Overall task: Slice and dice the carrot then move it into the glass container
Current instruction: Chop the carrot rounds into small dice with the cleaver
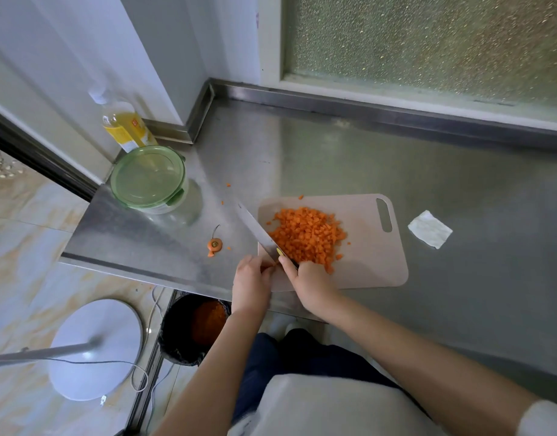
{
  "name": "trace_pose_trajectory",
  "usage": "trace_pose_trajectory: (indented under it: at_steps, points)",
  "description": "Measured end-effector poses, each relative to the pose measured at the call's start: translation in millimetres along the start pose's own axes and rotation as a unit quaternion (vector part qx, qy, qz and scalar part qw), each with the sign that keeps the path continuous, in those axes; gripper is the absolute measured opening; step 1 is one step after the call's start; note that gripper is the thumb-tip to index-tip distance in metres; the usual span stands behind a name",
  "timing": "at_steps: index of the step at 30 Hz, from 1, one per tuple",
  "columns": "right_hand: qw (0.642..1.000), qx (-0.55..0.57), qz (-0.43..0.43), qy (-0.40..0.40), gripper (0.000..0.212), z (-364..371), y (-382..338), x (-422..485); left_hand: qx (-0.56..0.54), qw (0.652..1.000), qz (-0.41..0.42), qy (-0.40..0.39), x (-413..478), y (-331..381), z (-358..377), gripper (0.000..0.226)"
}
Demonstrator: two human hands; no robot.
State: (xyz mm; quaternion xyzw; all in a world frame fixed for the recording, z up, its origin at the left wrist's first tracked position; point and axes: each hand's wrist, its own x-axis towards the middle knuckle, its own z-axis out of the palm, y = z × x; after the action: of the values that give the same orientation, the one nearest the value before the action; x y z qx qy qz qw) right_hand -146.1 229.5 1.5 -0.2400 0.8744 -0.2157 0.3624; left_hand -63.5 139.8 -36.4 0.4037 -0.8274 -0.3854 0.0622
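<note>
Diced carrot (305,237): heaped on cutting board (371,265), just beyond right hand (313,283), which grips knife (258,229). At blade base: left hand (250,283), grasp unclear. Glass container (148,180): lidded, up-left past blade tip, nearer left hand.

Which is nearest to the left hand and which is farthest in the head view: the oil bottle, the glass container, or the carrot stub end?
From the left hand:
1. carrot stub end, close by, just forward and left of the hand.
2. glass container, farther back and to the left.
3. oil bottle, behind the container, at the far left against the wall.
</note>
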Motion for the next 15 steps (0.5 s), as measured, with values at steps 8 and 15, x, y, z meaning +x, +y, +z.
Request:
trace_pose_trajectory:
  at_steps: [8, 15]
  points:
    - [0.997, 0.061, -0.028, 0.029, 0.061, -11.5, 15.3, -6.5, -0.013, 0.999, 0.015, 0.036, -8.3, 0.6, -1.6, 0.009]
    - [0.997, 0.062, -0.041, 0.013, 0.06, -15.0, 19.3, -12.8, -0.008, 1.0, 0.003, 0.026, -6.3, -0.4, 1.8, 0.006]
